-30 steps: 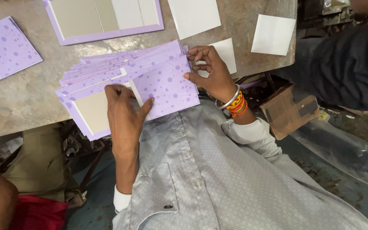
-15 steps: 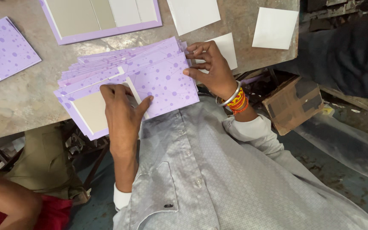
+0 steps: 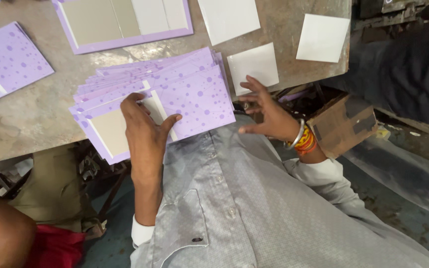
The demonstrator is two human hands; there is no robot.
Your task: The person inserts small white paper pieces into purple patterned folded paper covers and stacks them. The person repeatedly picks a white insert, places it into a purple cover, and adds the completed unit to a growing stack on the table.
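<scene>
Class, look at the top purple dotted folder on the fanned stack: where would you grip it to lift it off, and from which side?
Best guess: pinch the top purple dotted folder at its right edge, coming from the right. That edge overhangs the stone table and lies bare, next to the open right hand; the left hand presses its left part flat.

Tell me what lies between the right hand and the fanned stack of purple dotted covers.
In the head view, only a narrow strip of bare tabletop separates the right hand from the purple cover stack; a white card lies just above the fingers.
</scene>
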